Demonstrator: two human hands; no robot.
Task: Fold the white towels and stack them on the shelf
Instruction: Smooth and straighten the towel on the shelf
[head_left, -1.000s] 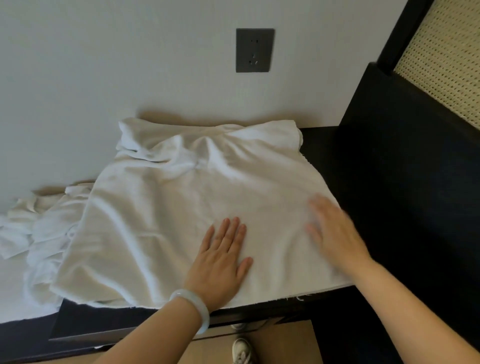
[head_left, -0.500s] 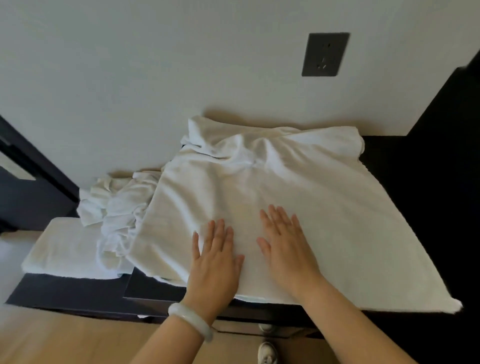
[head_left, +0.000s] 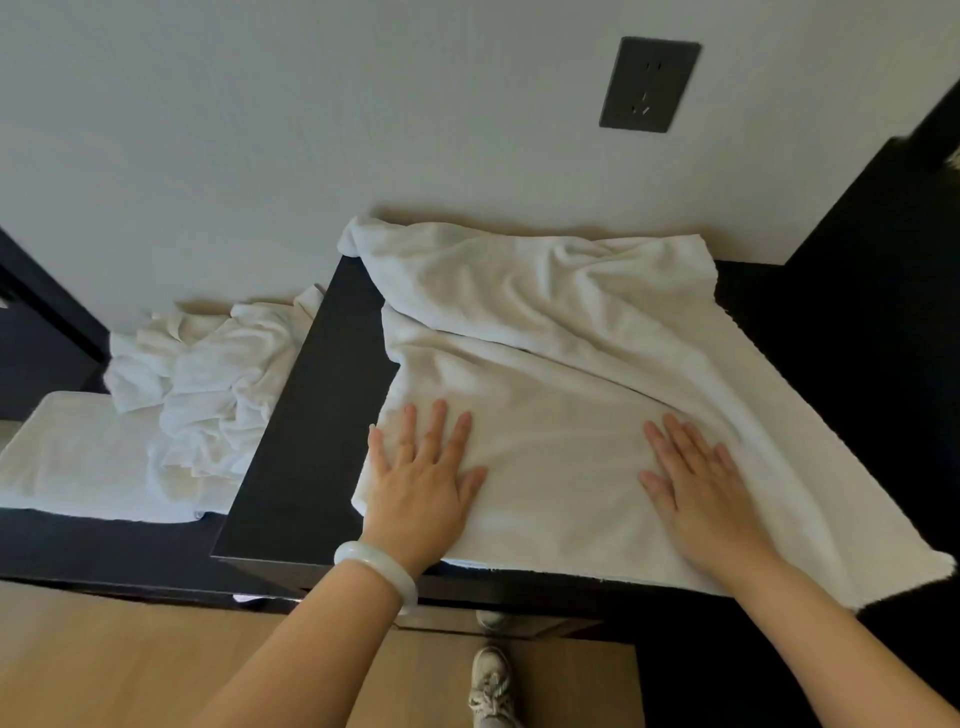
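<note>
Towel (head_left: 571, 374) is spread on the dark top (head_left: 311, 415), far edge bunched against the wall. A crumpled pile (head_left: 208, 374) is seen on the lower shelf (head_left: 78, 540). Left hand (head_left: 421, 478) and right hand (head_left: 701, 488) are laid flat on the towel, fingers straight, nothing gripped. Risk: creases could be folded in unless the bunch is smoothed; the towel could be dragged off by its overhanging corner (head_left: 924, 566).

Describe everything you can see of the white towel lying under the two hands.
The white towel looks like soft terry cloth. It lies spread over the dark cabinet top, smoother near the front, wrinkled and bunched at the far edge against the wall. Its near right corner overhangs the front edge. The left hand and right hand press flat on it, palms down.
</note>
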